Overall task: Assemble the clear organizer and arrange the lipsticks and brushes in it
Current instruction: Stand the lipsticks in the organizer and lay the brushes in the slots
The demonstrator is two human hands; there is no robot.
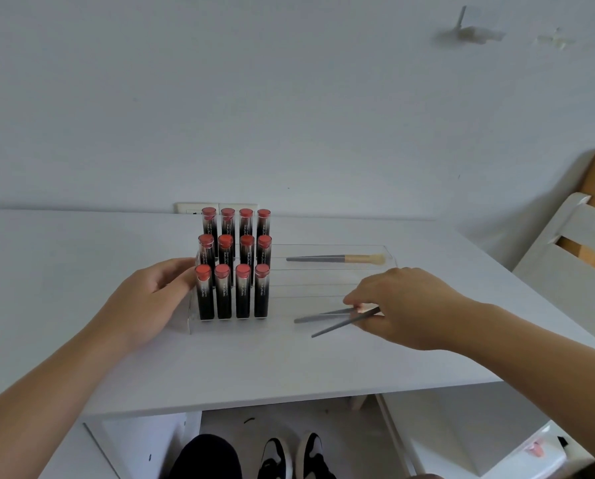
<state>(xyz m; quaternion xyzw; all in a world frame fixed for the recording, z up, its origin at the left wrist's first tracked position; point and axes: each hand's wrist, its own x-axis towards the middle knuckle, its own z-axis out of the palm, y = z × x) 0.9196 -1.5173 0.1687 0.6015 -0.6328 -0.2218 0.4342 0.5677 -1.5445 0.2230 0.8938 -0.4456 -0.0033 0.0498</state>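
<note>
We see a clear stepped organizer (323,288) standing on the white counter (81,254), near its middle. Twelve lipsticks (233,264) with red tops and black bodies stand upright in its left part, in three rows of four, each row higher toward the back. One brush (337,259) with a grey handle and pale bristles lies flat along the back tier on the right, bristles pointing right. Our left hand (154,299) rests against the organizer's left end wall, fingers fairly straight and its grip wide, touching the plastic beside the front and middle rows. Our right hand (403,305) hovers low at the front right of the organizer, its grip narrow, fingers pinching two thin grey brush handles (327,321) that splay leftward over the counter. We cannot tell whether their tips touch the surface.
</note>
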